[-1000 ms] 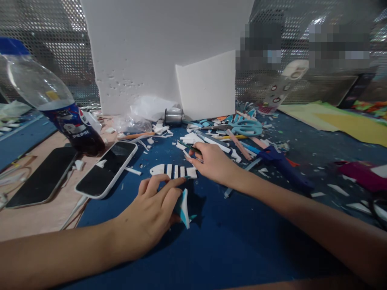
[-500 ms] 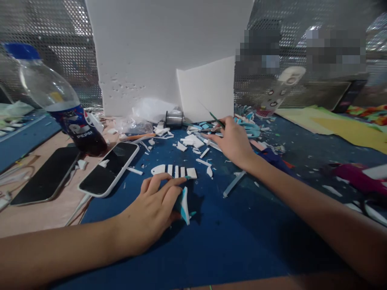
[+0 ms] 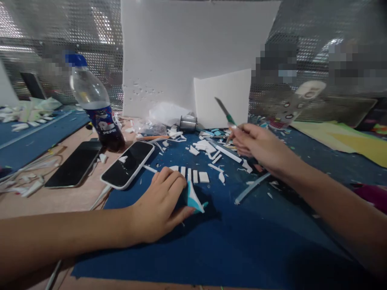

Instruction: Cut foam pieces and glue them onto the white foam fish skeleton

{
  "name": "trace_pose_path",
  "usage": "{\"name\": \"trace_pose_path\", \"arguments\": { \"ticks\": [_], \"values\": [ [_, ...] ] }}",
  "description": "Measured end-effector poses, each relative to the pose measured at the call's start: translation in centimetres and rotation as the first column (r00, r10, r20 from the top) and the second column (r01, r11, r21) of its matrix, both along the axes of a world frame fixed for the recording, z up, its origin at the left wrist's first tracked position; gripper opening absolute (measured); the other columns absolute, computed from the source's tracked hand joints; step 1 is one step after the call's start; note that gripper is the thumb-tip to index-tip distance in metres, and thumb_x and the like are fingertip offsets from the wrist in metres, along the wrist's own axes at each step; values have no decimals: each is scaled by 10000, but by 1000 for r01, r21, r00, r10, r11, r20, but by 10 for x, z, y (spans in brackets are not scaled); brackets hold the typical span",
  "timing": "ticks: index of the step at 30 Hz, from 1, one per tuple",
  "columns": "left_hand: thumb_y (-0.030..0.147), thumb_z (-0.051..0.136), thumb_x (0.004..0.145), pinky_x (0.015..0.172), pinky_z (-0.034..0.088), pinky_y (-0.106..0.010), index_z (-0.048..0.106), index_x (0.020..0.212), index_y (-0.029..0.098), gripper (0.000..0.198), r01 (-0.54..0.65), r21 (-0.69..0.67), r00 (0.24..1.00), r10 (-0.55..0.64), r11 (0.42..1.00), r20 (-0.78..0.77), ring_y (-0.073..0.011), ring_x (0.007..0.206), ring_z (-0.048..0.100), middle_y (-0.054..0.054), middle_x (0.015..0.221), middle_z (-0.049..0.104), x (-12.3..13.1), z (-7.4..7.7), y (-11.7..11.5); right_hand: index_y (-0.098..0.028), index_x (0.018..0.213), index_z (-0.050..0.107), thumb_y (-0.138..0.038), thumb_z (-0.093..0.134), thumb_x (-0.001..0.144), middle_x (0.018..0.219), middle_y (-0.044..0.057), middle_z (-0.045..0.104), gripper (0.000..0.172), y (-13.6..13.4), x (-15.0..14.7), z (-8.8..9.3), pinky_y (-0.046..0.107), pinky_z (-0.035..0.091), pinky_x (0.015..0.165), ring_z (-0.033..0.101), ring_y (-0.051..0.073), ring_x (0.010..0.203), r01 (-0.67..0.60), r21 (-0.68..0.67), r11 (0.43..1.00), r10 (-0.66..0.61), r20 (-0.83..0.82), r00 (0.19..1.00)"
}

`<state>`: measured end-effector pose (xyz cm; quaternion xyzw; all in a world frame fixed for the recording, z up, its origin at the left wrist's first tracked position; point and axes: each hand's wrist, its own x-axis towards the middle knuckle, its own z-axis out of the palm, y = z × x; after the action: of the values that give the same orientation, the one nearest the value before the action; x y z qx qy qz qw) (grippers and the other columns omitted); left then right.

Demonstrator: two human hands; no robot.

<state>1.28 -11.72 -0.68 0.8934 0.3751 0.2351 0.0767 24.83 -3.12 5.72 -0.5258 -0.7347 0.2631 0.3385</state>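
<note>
In my left hand is a small curved white and turquoise foam piece, pinched between thumb and fingers just above the blue mat. My right hand is closed around the green handle of a craft knife, its blade pointing up and to the left. Right behind my left hand lies a row of cut white foam segments; the rounded left end is partly hidden by my fingers. White foam scraps are scattered farther back, left of my right hand.
Two phones and a Pepsi bottle stand or lie at left. A white foam board rises at the back, with a spool before it. A translucent glue stick lies on the blue mat.
The view has swung left. My right hand has lifted the knife off the scrap pile, and its blade now stands higher. My left hand still pinches the foam piece, now turned more toward the camera.
</note>
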Motion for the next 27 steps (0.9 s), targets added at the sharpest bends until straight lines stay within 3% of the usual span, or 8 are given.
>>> {"name": "trace_pose_path", "arguments": {
  "ticks": [2, 4, 7, 12, 18, 22, 27],
  "values": [
    [300, 453, 853, 808, 398, -443, 447, 856, 145, 155, -36, -18, 999, 36, 999, 17, -223, 839, 417, -87, 893, 516, -2, 1, 1, -178, 755, 499, -388, 404, 896, 460, -57, 408, 270, -14, -7, -4, 228, 326, 400, 401, 84, 360, -121, -113, 986, 121, -2, 993],
    [314, 448, 851, 778, 410, -419, 451, 851, 143, 171, -61, -25, 998, 61, 998, 29, -228, 840, 430, -86, 867, 511, -3, 2, 1, -189, 765, 486, -419, 372, 909, 485, -42, 467, 295, -27, -14, -10, 237, 396, 446, 501, 107, 419, -273, -247, 930, 244, -143, 959],
    [308, 446, 847, 706, 423, -377, 449, 824, 149, 161, -77, -50, 996, 78, 996, 37, -217, 791, 450, -68, 799, 505, -3, 2, 2, -191, 766, 485, -459, 359, 906, 524, -28, 506, 328, -43, -22, -22, 247, 452, 501, 550, 115, 467, -371, -315, 874, 297, -258, 919],
    [286, 452, 837, 615, 401, -337, 399, 723, 174, 168, -75, -142, 997, 76, 987, 2, -187, 685, 445, -30, 701, 498, -1, 3, 3, -193, 880, 483, -470, 361, 903, 532, -56, 470, 304, -57, -24, -36, 187, 394, 403, 453, 70, 396, -361, -342, 867, 263, -301, 917],
    [182, 420, 851, 633, 428, -326, 433, 830, 153, 38, 8, -196, 999, 0, 981, 45, -206, 754, 468, -72, 801, 550, -2, 3, 5, -187, 800, 471, -518, 300, 901, 497, -66, 423, 386, -63, -22, -49, 168, 305, 347, 390, 57, 360, -370, -416, 831, 296, -233, 926],
    [131, 396, 850, 691, 446, -354, 447, 902, 135, 73, 55, -225, 998, -45, 973, 51, -214, 753, 497, -72, 788, 571, -1, 6, 7, -190, 700, 453, -484, 293, 917, 438, -72, 373, 398, -66, -19, -56, 180, 276, 347, 338, 58, 342, -370, -372, 852, 340, -145, 929],
    [107, 361, 846, 689, 451, -362, 425, 1043, 119, 208, 71, -194, 995, -57, 978, 76, -226, 779, 521, -94, 862, 591, -1, 6, 7, -202, 639, 438, -438, 279, 933, 419, -54, 387, 409, -68, -18, -56, 206, 286, 376, 379, 70, 347, -374, -270, 887, 380, -35, 924]
  ]
}}
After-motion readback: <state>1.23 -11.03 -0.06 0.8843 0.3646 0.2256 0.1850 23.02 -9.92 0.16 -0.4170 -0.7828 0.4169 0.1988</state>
